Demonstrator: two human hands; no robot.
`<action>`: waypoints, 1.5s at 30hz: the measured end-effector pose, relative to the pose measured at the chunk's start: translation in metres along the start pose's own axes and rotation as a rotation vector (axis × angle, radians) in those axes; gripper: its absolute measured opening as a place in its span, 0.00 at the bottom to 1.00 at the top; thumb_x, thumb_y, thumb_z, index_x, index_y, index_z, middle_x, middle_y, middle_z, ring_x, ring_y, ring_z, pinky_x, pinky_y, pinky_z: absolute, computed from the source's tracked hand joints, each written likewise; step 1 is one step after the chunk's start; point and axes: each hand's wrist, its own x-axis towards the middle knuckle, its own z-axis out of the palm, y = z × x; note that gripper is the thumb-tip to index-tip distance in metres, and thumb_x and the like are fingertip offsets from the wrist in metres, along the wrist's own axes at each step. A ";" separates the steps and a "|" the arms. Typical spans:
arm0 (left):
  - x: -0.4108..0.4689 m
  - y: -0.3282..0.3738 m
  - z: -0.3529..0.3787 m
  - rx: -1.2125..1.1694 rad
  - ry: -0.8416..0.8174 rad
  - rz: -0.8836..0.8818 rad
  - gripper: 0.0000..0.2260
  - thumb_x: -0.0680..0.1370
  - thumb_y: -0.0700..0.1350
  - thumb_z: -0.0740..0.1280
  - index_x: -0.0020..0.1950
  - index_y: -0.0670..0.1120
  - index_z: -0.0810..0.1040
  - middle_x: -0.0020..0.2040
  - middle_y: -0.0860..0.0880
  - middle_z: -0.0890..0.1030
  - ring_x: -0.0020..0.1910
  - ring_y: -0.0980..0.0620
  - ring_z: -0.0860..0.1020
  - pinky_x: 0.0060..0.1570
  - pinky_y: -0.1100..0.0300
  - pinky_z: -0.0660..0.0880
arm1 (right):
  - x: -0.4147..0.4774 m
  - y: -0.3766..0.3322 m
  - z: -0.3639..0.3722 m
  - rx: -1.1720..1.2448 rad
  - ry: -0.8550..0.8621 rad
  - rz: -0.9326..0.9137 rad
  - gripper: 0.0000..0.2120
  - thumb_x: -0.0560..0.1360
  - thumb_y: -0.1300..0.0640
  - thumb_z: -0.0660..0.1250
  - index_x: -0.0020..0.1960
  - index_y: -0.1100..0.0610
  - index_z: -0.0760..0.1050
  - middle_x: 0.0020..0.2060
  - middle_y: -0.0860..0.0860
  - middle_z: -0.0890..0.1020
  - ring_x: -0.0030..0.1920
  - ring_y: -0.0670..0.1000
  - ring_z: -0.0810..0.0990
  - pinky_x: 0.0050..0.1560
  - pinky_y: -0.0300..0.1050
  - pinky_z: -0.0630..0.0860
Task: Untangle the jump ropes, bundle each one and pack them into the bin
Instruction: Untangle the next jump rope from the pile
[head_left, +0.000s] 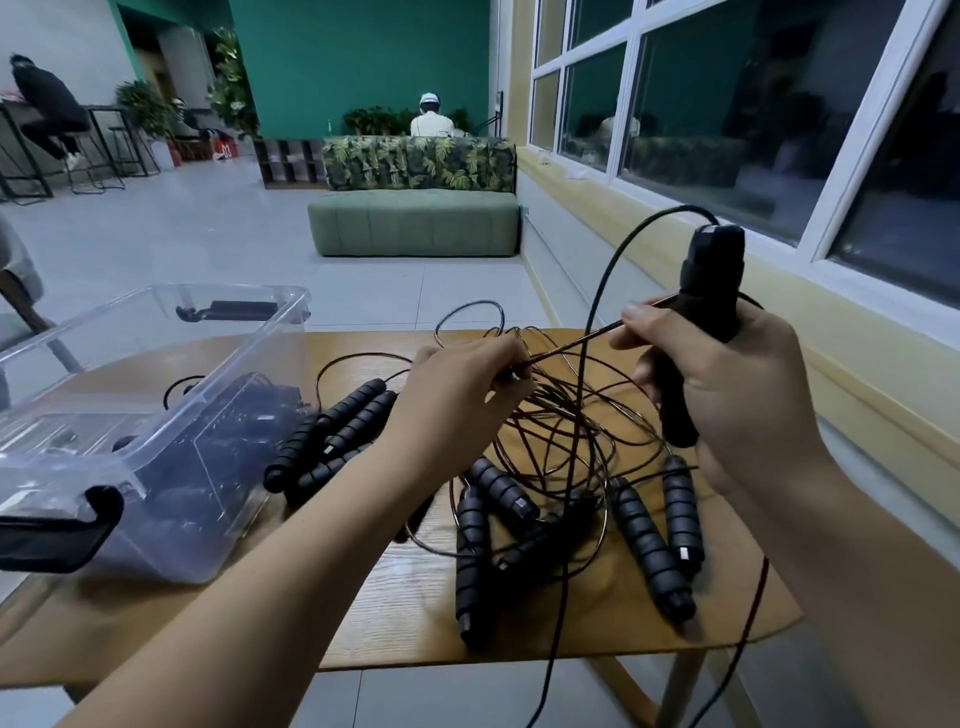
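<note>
One wooden table (395, 597) carries all items. One clear bin (218, 384) stands on its left part, without a lid, and has two black latches: a near latch (57, 530) and a far latch (228, 310). Dark rope bundles lie inside the bin. Their number cannot be read through the wall.

One tangle (561, 415) of thin cords lies at mid-table, just right of the bin. Two groups of loose black ribbed handles lie on the table. The bin-side handles (343, 431) number about four and touch the bin wall. The front handles (649, 540) number about five. Overlaps prevent an exact count.

The right hand (727, 395) is curled around a raised, upright handle (711, 291). Whether it grips one handle or two end to end cannot be determined. Its thumb and forefinger also pinch a taut cord (571, 343). The left hand (462, 384) pinches the other end of that span above the tangle.

One cord hangs over the near table edge and is cut off by the frame.
</note>
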 end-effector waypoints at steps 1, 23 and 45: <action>0.000 -0.005 0.002 0.058 0.015 -0.024 0.05 0.81 0.54 0.71 0.52 0.55 0.79 0.46 0.61 0.81 0.52 0.53 0.78 0.57 0.44 0.74 | 0.001 -0.002 -0.001 0.008 0.016 -0.004 0.07 0.80 0.57 0.75 0.50 0.62 0.84 0.42 0.57 0.88 0.34 0.52 0.80 0.34 0.43 0.75; 0.008 -0.009 -0.011 0.269 0.084 -0.101 0.21 0.86 0.60 0.52 0.52 0.49 0.78 0.36 0.56 0.76 0.46 0.45 0.75 0.53 0.48 0.70 | -0.001 0.016 0.013 0.172 0.032 0.302 0.15 0.80 0.50 0.75 0.59 0.61 0.82 0.45 0.56 0.89 0.32 0.49 0.80 0.37 0.44 0.75; 0.000 0.016 0.001 0.276 0.070 0.112 0.20 0.86 0.59 0.53 0.49 0.51 0.79 0.41 0.57 0.80 0.43 0.48 0.71 0.44 0.52 0.65 | -0.026 0.009 0.031 0.258 -0.244 0.181 0.21 0.77 0.54 0.74 0.69 0.51 0.80 0.50 0.59 0.88 0.33 0.53 0.79 0.34 0.43 0.76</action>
